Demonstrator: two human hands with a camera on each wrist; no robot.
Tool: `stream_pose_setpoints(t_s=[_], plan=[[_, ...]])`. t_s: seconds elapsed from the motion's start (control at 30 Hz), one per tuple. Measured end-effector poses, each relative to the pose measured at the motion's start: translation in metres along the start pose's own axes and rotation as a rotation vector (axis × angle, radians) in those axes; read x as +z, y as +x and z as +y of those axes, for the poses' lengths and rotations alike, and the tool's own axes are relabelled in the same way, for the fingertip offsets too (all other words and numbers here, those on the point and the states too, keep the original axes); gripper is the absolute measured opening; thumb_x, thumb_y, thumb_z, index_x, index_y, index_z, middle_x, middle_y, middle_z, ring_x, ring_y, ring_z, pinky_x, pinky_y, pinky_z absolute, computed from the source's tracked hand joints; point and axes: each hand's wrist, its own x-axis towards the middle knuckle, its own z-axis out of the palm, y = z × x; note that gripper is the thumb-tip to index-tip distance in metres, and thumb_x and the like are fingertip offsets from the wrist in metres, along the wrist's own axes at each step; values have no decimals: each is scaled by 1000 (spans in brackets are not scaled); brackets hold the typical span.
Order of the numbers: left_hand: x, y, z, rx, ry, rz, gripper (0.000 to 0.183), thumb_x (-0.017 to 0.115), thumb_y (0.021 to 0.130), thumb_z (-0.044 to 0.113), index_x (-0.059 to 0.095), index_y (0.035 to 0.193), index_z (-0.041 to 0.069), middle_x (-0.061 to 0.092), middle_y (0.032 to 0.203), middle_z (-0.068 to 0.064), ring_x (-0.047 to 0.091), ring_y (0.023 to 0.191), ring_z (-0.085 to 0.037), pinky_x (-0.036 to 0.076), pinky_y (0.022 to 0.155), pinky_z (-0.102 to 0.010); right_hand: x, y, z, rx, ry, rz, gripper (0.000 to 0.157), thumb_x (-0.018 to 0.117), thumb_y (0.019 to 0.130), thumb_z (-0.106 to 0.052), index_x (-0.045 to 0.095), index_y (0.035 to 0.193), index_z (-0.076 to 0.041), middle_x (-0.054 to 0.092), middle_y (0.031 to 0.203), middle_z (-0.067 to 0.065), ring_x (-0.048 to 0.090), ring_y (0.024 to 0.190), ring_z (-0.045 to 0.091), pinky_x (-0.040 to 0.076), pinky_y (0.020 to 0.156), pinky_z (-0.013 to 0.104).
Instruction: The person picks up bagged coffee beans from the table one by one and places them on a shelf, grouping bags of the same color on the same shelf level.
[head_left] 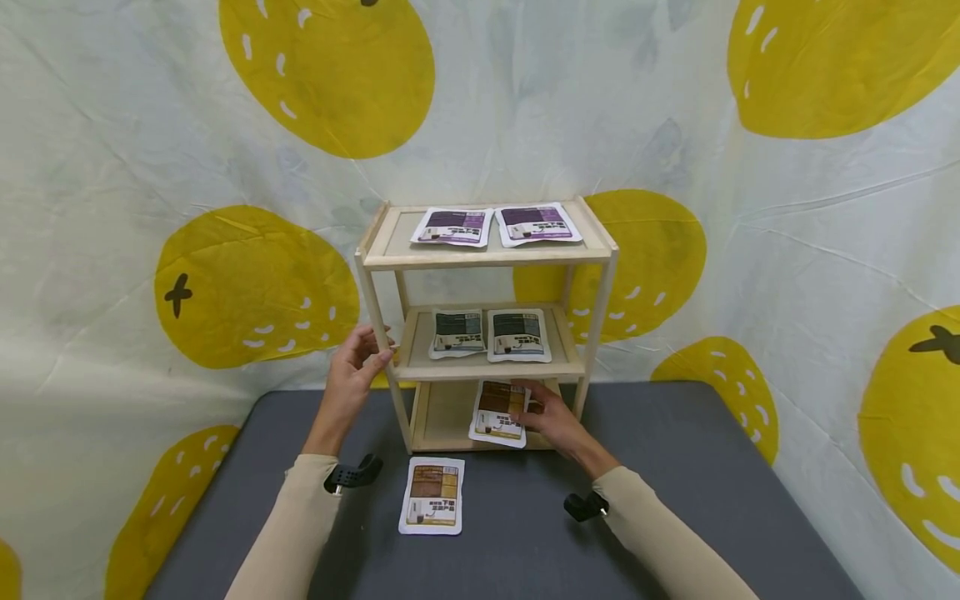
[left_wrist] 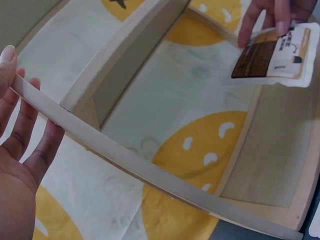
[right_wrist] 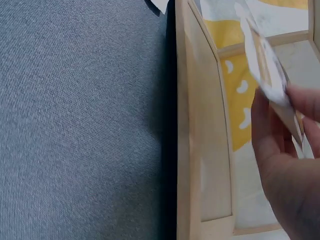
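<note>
My right hand pinches a flat white-edged pouch with a brown label by its right side. The pouch is tilted over the bottom tier of a small wooden shelf. In the right wrist view, thumb and fingers lie on opposite faces of the pouch. My left hand grips the shelf's front left post, thumb on one side and fingers behind. A second brown-label pouch lies flat on the table in front of the shelf.
Two purple-label pouches, left and right, lie on the top tier. On the middle tier are two dark-label pouches, left and right. The shelf stands on a dark grey table against a fruit-patterned cloth.
</note>
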Motion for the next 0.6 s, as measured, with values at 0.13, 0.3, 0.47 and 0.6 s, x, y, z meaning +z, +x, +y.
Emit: stream_pose_setpoints(t_s=[0.13,0.3,0.47,0.6], plan=[[0,1,0,10,1,-2,35,66,99,8,58,133,6,64,112,-7,59,112,-40,54,89,-26,2,3,2,0,-45,52,55,66,98,-8,50,149,-19,40,158,14,50,130,34,52,89,44],[-1,1,-1,24,12,-2,35,65,98,6,58,132,5,65,110,-1,60,110,-36,54,87,-25,5,6,3,-3,-68,101,53,61,98,1,52,148,-14,42,157,15,37,144,35,44,104,52],[-1,1,0,35,26,-10,35,64,99,5,58,134,5,65,110,2,59,108,-38,52,86,-25,6,9,6,29,-70,130,54,66,97,-7,50,148,-11,40,158,19,36,145,40,43,105,56],[-1,1,0,23,22,-15,36,63,99,1,56,134,1,65,109,4,57,108,-42,52,86,-24,7,11,9,37,-72,137,59,72,94,-12,50,148,-11,40,157,21,39,143,42,44,103,57]])
